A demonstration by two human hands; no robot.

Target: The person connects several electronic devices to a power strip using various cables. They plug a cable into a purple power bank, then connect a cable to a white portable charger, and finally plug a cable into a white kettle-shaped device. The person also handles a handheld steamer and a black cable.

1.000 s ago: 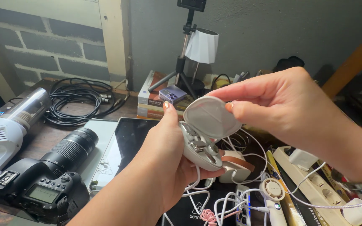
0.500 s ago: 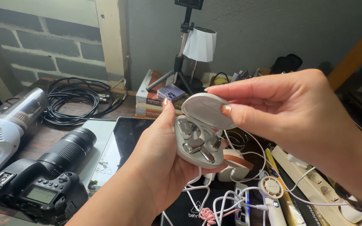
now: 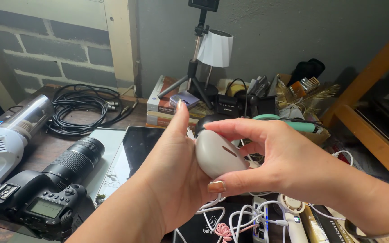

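Cluttered tabletop [image 3: 68, 130] below: both hands clasp the closed beige earbud case [image 3: 217, 155], left hand [image 3: 176, 166] cradling beneath, right hand [image 3: 271, 164] fingers pinching top and bottom; squeeze evenly.

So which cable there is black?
The thick coil on the table's far left, behind the camera. The cables under the hands are white.

Grey plaster wall [image 3: 293, 31] ahead of me; painted grey brick wall [image 3: 46, 49] to the left behind a cream post [image 3: 120, 45]; dark wooden desk [image 3: 46, 148]; white-shaded lamp [image 3: 215, 48]; wooden frame [image 3: 370, 117] at right
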